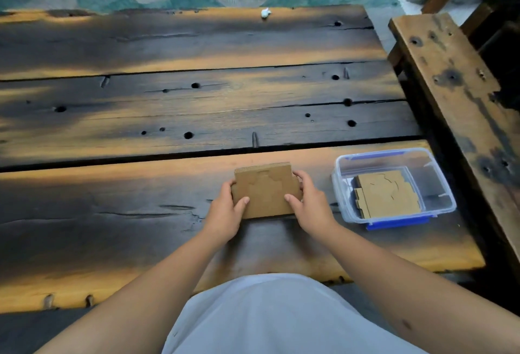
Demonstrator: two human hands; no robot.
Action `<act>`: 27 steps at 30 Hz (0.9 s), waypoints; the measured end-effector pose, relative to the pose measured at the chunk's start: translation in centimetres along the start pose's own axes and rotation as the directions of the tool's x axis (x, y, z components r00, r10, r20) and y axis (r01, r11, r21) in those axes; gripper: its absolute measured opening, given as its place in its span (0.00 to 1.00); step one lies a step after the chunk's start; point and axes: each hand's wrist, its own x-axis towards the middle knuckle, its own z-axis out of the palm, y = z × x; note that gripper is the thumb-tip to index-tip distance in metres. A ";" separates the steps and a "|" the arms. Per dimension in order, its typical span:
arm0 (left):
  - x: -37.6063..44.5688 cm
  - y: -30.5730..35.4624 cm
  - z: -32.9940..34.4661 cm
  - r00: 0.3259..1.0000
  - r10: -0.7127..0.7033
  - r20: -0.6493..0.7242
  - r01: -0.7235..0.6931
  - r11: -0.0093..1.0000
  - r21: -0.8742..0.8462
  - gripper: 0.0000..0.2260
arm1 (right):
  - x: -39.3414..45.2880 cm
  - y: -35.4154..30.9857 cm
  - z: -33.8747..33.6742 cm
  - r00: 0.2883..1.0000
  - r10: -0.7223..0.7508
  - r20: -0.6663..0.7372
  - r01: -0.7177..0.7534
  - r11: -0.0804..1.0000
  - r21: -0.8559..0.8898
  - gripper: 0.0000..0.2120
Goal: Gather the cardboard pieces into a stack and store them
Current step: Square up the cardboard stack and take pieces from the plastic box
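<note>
Both hands, left hand (pixel 225 213) and right hand (pixel 311 203), are gripping a cardboard stack (pixel 266 190) on the wooden table (pixel 168 105). To the right, a clear plastic box (pixel 439 182) is holding more cardboard pieces (pixel 387 194).

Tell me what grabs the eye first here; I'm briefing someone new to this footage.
First, the cardboard stack near the table's front edge, gripped on either side by the left hand and right hand. Next, right of it, the clear plastic box with blue clips, already holding cardboard pieces.
</note>
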 end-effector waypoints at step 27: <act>-2.4 10.6 5.9 0.926 0.160 0.340 -0.182 0.983 0.031 0.21 | -8.7 5.0 -9.6 0.885 0.378 -0.271 -0.336 0.922 0.191 0.28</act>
